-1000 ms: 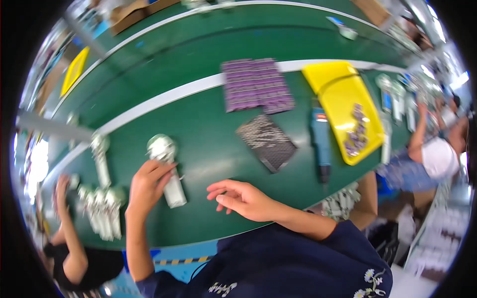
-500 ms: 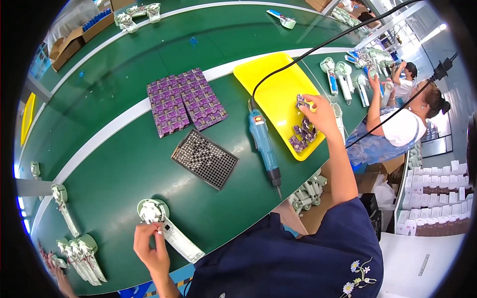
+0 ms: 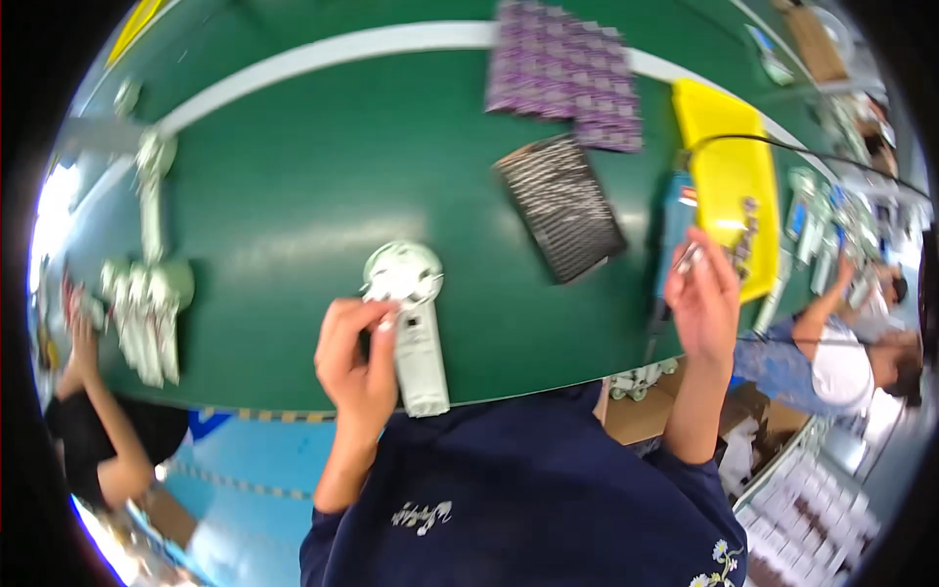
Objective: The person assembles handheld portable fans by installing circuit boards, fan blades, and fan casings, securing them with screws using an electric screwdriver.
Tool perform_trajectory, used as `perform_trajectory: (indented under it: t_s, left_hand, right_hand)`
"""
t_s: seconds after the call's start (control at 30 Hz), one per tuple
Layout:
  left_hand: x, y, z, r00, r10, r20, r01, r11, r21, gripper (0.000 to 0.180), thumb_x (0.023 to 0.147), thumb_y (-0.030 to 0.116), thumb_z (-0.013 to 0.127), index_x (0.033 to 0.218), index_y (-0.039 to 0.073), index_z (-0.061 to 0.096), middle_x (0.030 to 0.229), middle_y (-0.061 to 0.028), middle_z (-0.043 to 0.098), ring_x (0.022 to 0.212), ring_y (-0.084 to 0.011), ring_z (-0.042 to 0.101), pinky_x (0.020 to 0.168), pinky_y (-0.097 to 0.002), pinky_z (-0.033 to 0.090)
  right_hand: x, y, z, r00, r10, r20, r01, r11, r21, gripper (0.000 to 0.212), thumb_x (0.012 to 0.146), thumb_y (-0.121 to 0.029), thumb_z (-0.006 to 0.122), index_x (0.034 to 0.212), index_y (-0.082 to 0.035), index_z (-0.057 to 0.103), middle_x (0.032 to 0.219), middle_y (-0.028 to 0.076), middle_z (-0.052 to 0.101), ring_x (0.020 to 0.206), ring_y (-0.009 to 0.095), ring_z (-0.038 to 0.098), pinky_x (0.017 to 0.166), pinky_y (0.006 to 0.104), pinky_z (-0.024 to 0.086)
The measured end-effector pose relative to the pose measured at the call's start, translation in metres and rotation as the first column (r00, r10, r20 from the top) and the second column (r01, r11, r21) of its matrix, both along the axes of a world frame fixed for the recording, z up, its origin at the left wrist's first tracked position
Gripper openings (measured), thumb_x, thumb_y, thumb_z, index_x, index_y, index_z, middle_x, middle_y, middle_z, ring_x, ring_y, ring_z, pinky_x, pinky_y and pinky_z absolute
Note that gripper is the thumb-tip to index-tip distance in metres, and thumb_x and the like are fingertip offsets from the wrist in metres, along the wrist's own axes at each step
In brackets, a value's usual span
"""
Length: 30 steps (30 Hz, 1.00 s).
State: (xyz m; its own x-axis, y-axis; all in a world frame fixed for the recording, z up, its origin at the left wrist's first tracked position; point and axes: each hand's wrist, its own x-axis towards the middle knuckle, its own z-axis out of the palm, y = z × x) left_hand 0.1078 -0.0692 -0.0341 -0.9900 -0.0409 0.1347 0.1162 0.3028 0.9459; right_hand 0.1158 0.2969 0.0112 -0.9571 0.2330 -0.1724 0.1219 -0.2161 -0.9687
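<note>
A pale green handheld fan housing [image 3: 423, 367] lies on the green table before me, its round head away from me and its handle toward me. My left hand [image 3: 358, 354] is closed in a pinch where head and handle meet; whatever sits between those fingertips is too small to make out. My right hand [image 3: 706, 298] is raised beside the yellow tray [image 3: 696, 103], thumb and fingers pinched on a small circuit board [image 3: 691, 254], which is blurred. Several more little boards [image 3: 747, 230] lie in the tray.
A blue electric screwdriver [image 3: 673, 220] lies left of the tray. Farther in are a black box of screws [image 3: 562, 210] and purple circuit board panels [image 3: 558, 68]. Several fan housings [image 3: 147, 308] lie at left, near another person's hand [image 3: 83, 333]. A black cable [image 3: 812, 149] crosses the tray.
My view has swung to the left. The right hand has lifted out of the yellow tray with the small circuit board and come nearer the fan housing. My left hand stays pinched at the housing.
</note>
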Motion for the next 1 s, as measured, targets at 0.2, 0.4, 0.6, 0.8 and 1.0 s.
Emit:
perform_trajectory:
  t_s: [0.2, 0.4, 0.6, 0.8, 1.0]
  left_hand:
    - [0.002, 0.004, -0.003, 0.998, 0.02, -0.053, -0.016, 0.997, 0.071, 0.018, 0.087, -0.011, 0.064, 0.101, -0.002, 0.063, 0.092, -0.0091, 0.063, 0.075, -0.0141, 0.054, 0.07, -0.027, 0.046]
    - [0.008, -0.007, 0.0, 0.998, -0.024, 0.05, 0.012, 0.973, 0.232, 0.014, 0.091, -0.008, 0.061, 0.104, -0.003, 0.059, 0.098, -0.0085, 0.06, 0.08, -0.0132, 0.055, 0.076, -0.0269, 0.048]
    - [0.008, -0.004, -0.004, 0.985, -0.007, 0.172, -0.059, 0.924, 0.379, 0.009, 0.097, -0.004, 0.056, 0.106, -0.003, 0.054, 0.099, -0.009, 0.059, 0.089, -0.0116, 0.059, 0.083, -0.0258, 0.051]
    - [0.007, -0.003, -0.006, 0.991, 0.026, 0.133, -0.07, 0.939, 0.337, 0.01, 0.096, -0.006, 0.057, 0.105, -0.004, 0.055, 0.097, -0.0094, 0.061, 0.086, -0.0128, 0.061, 0.08, -0.0261, 0.053]
    - [0.007, -0.003, -0.008, 0.992, 0.04, 0.123, -0.076, 0.95, 0.302, 0.01, 0.095, -0.006, 0.059, 0.104, -0.004, 0.056, 0.094, -0.0099, 0.061, 0.084, -0.0145, 0.063, 0.078, -0.027, 0.054]
  right_hand:
    - [0.006, -0.133, -0.018, 0.839, 0.533, 0.111, -0.544, 0.828, 0.134, 0.058, 0.09, -0.005, 0.072, 0.142, 0.004, 0.049, 0.101, 0.008, 0.062, 0.08, 0.011, 0.058, 0.069, 0.0269, 0.05]
    - [-0.014, -0.168, -0.006, 0.806, 0.589, -0.054, -0.455, 0.677, 0.579, 0.042, 0.078, -0.002, 0.083, 0.116, 0.0, 0.065, 0.1, 0.012, 0.069, 0.085, 0.015, 0.064, 0.07, 0.0278, 0.052]
    - [-0.018, -0.19, -0.021, 0.772, 0.627, -0.106, -0.264, 0.467, 0.844, 0.047, 0.069, -0.002, 0.086, 0.113, -0.003, 0.07, 0.1, 0.007, 0.06, 0.077, 0.017, 0.058, 0.062, 0.0291, 0.049]
    - [-0.027, -0.19, -0.019, 0.753, 0.64, -0.155, -0.21, 0.456, 0.865, 0.043, 0.066, -0.005, 0.086, 0.107, -0.006, 0.071, 0.095, 0.005, 0.063, 0.075, 0.022, 0.058, 0.064, 0.0323, 0.049]
    - [-0.024, -0.19, -0.015, 0.766, 0.637, -0.091, -0.245, 0.419, 0.875, 0.042, 0.066, -0.004, 0.087, 0.106, -0.007, 0.072, 0.096, 0.005, 0.06, 0.079, 0.021, 0.059, 0.065, 0.0306, 0.05]
